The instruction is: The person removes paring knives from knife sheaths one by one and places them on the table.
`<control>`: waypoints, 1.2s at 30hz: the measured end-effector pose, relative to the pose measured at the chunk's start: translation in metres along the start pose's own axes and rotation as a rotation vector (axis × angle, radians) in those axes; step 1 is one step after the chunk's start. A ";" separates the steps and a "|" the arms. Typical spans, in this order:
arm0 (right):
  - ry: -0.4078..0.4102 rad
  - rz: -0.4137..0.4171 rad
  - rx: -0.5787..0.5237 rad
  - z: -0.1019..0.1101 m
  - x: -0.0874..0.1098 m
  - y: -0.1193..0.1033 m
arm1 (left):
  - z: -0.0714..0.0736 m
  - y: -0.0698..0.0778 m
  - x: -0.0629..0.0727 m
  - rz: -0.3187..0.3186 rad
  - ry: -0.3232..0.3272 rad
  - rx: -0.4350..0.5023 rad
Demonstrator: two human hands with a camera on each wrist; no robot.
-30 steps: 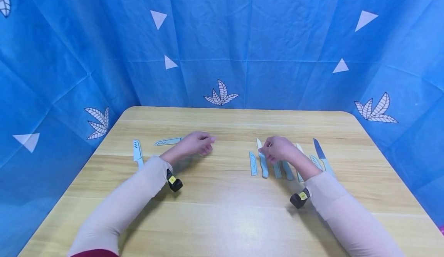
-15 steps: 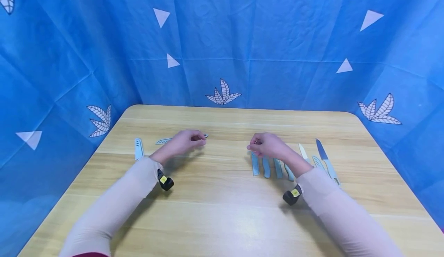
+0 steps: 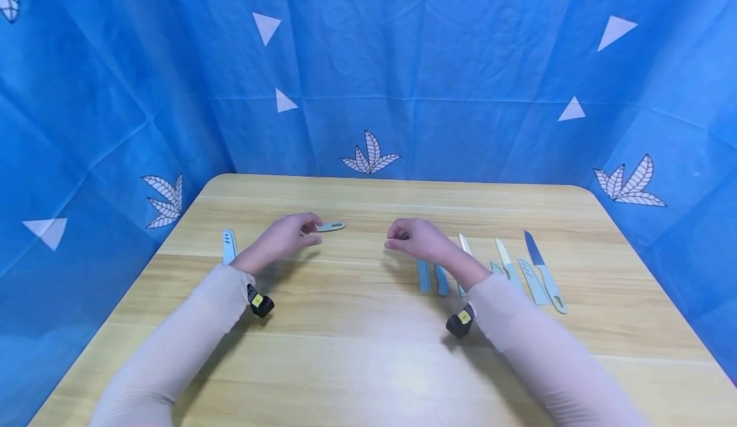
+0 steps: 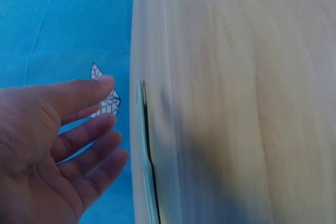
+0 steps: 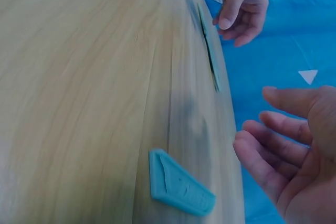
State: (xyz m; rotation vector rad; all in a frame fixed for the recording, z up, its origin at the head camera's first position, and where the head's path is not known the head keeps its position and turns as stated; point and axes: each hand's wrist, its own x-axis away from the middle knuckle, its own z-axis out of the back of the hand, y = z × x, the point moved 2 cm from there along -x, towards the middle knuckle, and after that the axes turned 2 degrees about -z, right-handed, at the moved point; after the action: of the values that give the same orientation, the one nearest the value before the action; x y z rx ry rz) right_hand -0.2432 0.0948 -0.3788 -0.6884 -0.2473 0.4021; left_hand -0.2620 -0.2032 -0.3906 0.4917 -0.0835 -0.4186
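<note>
My left hand [image 3: 282, 240] hovers over a light-blue sheathed knife, whose handle end [image 3: 331, 226] shows beyond the fingertips. In the left wrist view, the fingers are loosely bent with nothing between them, and the sheathed knife [image 4: 147, 153] lies apart from them on the table. My right hand [image 3: 423, 240] is held above the table, left of the row of knives, its fingers relaxed and holding nothing. Nearest to it is a light-blue knife sheath [image 3: 423, 277], also seen in the right wrist view as a blue sheath [image 5: 181, 186].
Right of that sheath lie a knife handle [image 3: 441, 280], a white-bladed knife [image 3: 510, 267], a slotted sheath [image 3: 534, 281] and a dark-bladed knife [image 3: 546, 274]. The right forearm hides parts of the row. Another sheathed knife [image 3: 229, 246] lies at the left of the wooden table [image 3: 357, 350].
Both hands have moved left. The right hand has left the knife row, uncovering the white blades. The left hand has slid back along the sheathed knife, exposing its handle end.
</note>
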 end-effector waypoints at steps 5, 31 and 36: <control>-0.012 0.041 0.038 -0.007 -0.009 -0.006 | 0.005 -0.009 0.003 0.010 0.013 -0.025; 0.004 0.144 0.059 -0.038 -0.042 -0.030 | 0.016 -0.057 0.010 0.037 -0.029 -0.171; 0.010 0.157 0.046 -0.043 -0.046 -0.033 | 0.016 -0.065 0.009 0.061 -0.037 -0.147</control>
State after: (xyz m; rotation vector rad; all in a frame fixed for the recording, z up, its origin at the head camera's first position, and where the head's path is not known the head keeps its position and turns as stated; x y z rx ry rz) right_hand -0.2606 0.0275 -0.3935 -0.6665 -0.1745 0.5524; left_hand -0.2812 -0.2660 -0.4075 0.3355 -0.1021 -0.3712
